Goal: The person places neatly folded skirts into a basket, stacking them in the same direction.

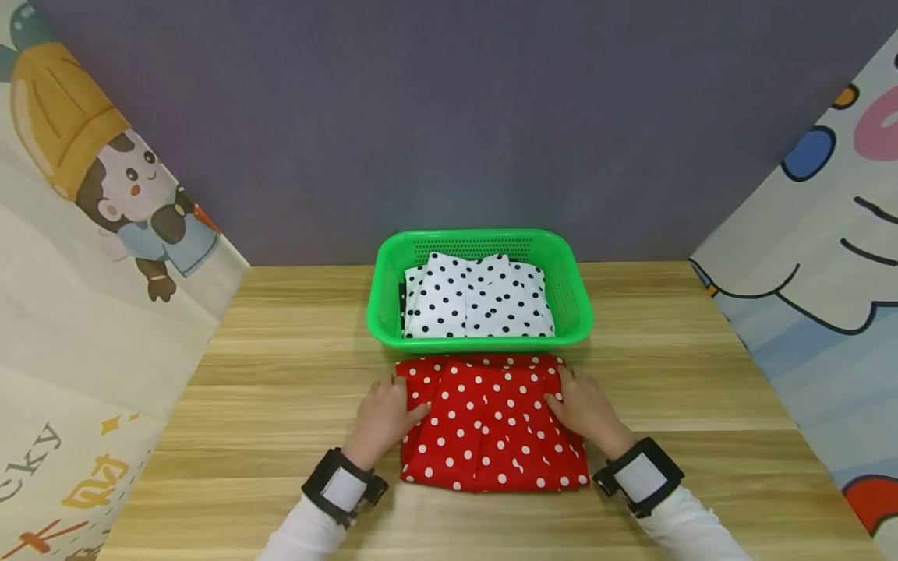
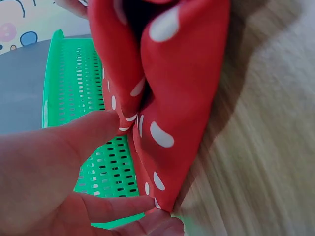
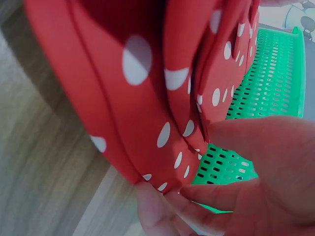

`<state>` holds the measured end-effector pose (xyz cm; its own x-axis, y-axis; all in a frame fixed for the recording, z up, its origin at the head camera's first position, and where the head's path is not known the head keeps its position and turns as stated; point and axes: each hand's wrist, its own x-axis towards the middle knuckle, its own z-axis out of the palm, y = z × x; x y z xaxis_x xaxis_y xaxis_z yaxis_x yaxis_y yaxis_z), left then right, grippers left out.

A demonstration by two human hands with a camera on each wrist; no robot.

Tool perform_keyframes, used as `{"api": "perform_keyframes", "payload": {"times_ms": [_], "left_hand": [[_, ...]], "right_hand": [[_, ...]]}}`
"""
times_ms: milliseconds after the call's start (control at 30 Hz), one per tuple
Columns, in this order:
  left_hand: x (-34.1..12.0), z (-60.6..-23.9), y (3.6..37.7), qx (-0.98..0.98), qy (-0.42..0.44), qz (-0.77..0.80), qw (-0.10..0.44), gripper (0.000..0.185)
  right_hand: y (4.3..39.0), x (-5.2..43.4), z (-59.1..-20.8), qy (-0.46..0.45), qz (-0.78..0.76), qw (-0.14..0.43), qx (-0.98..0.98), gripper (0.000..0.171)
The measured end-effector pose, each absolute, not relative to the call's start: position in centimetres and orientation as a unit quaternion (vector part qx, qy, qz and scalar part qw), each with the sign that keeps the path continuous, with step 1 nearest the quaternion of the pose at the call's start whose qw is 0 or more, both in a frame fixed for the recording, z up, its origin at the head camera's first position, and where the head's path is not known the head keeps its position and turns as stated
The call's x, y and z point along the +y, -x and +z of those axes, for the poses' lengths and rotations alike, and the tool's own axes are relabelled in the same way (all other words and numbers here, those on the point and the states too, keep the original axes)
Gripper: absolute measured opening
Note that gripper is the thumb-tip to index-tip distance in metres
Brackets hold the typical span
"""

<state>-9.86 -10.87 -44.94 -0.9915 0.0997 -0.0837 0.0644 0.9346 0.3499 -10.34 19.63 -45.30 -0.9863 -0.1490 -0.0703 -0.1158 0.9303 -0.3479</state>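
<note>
A folded red cloth with white dots (image 1: 491,425) lies on the wooden table just in front of a green basket (image 1: 479,243). My left hand (image 1: 384,413) grips the cloth's left edge, thumb on top and fingers under it; the left wrist view shows the thumb (image 2: 93,129) pressed on the red cloth (image 2: 172,98). On the cloth's right edge my right hand (image 1: 585,407) holds it the same way, and in the right wrist view its fingers (image 3: 162,201) curl under the red cloth (image 3: 142,98). Inside the basket sits a folded white cloth with black dots (image 1: 477,296).
The wooden table (image 1: 281,366) runs out to both sides of the cloth. A grey wall stands behind the basket. Cartoon-printed panels (image 1: 91,257) close in the left and right sides. Both wrists wear black straps.
</note>
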Motion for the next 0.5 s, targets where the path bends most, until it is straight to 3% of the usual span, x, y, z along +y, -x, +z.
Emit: {"api": "perform_keyframes", "payload": {"times_ms": [500], "left_hand": [[-9.6,-44.8,10.2,0.979,-0.01,0.195,0.067,0.061]], "right_hand": [[10.1,19.5,-45.6,0.042,-0.152,0.064,0.985,0.057]]}}
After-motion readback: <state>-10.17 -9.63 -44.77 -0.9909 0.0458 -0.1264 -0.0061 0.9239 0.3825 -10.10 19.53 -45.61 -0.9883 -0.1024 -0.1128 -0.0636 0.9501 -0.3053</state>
